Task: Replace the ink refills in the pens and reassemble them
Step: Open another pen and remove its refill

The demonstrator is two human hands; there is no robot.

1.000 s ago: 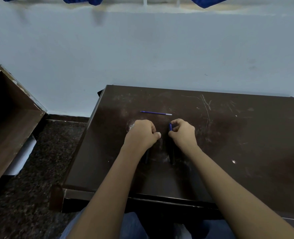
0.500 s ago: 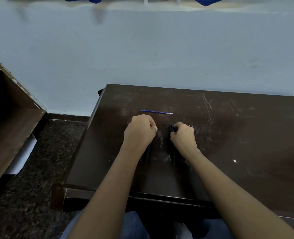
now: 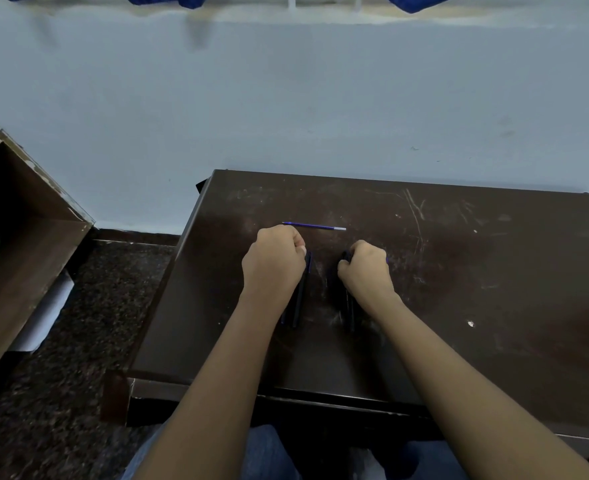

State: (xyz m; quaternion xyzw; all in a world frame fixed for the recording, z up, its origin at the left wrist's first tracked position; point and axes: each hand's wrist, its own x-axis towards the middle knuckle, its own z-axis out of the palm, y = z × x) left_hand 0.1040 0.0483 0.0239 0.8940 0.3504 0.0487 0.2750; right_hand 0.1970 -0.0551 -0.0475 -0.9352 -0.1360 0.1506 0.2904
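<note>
A thin blue ink refill [image 3: 314, 225] lies crosswise on the dark brown table [image 3: 459, 271], just beyond both hands. My left hand [image 3: 274, 263] is curled, thumb at the top end of a dark pen [image 3: 300, 296] that lies lengthwise under it. A second dark piece [image 3: 283, 318] peeks out beside my left wrist. My right hand [image 3: 364, 268] is curled round the top of another dark pen [image 3: 349, 308], whose lower end shows beside my wrist. The pens' upper ends are hidden by my fingers.
The table's left edge [image 3: 168, 296] drops to a speckled dark floor. A brown wooden box [image 3: 26, 244] with something green inside stands at the left. A pale blue wall rises behind the table. A white speck [image 3: 470, 323] lies on the right part of the tabletop.
My hands have drawn slightly apart. My right hand has closed over the pen's top, hiding the blue part that showed a second ago. The refill has not moved.
</note>
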